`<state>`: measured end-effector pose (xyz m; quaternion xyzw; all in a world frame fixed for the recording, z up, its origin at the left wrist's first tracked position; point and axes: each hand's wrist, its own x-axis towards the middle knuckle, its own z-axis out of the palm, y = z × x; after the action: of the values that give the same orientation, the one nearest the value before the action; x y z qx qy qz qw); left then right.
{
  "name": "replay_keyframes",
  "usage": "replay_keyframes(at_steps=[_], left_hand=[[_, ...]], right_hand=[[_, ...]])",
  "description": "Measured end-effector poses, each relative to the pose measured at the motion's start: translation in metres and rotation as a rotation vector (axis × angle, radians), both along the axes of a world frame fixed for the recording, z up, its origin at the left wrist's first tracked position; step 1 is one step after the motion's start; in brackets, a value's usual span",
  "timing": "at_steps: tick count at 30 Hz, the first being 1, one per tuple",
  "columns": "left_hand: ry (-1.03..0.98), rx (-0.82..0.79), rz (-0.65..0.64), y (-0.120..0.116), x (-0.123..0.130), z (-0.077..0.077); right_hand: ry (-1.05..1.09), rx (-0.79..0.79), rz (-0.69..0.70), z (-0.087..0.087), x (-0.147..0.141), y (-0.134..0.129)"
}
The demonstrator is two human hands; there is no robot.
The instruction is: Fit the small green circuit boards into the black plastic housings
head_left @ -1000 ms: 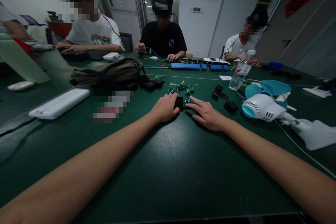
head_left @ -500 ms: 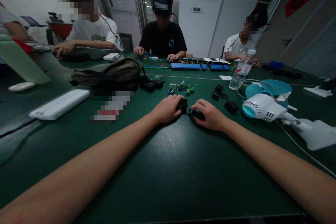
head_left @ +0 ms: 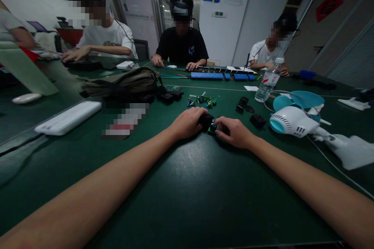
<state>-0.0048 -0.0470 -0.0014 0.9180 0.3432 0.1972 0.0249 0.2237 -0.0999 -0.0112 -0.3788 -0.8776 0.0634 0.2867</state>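
Observation:
My left hand (head_left: 189,122) is closed round a small black plastic housing (head_left: 207,120), tilted just above the green tabletop. Right beside it, a small green circuit board (head_left: 212,128) with blue parts sits between the two hands. The fingertips of my right hand (head_left: 232,130) pinch the board's right side. Part of the board is hidden by the housing and the fingers. Beyond my hands lie several more green circuit boards (head_left: 209,101). Further black housings rest on the right, one of them a black box (head_left: 257,120).
A white and blue fan (head_left: 292,122) and a water bottle (head_left: 268,81) stand at the right. On the left are a bag (head_left: 125,83) and a white power strip (head_left: 68,117). Across the table, co-workers sit behind blue strips (head_left: 207,76).
The black housing has tilted and turned in my left hand. My right fingers have shifted slightly right, so more of the circuit board shows beside the housing.

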Motion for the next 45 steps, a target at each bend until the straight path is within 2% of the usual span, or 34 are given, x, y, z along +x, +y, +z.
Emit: replay_keyframes(at_steps=[7, 14, 24, 36, 45], left_hand=[[-0.008, 0.042, 0.009, -0.0015, -0.0005, 0.0011], [0.008, -0.006, 0.062, -0.0042, 0.0018, 0.0018], [0.022, 0.059, 0.12, -0.0031, 0.0016, 0.0003], [0.006, 0.013, 0.105, -0.0036, 0.0007, 0.0006], [0.066, -0.035, 0.17, -0.0027, 0.001, -0.0007]], right_hand=[[-0.015, -0.067, -0.018, 0.0011, -0.0013, 0.0], [0.03, -0.161, -0.061, 0.0026, -0.0013, 0.0004], [0.009, -0.178, -0.058, 0.0034, -0.0017, 0.0001], [0.018, 0.025, -0.208, 0.0018, 0.0018, 0.0039], [0.064, 0.022, -0.263, -0.0019, 0.0035, 0.009]])
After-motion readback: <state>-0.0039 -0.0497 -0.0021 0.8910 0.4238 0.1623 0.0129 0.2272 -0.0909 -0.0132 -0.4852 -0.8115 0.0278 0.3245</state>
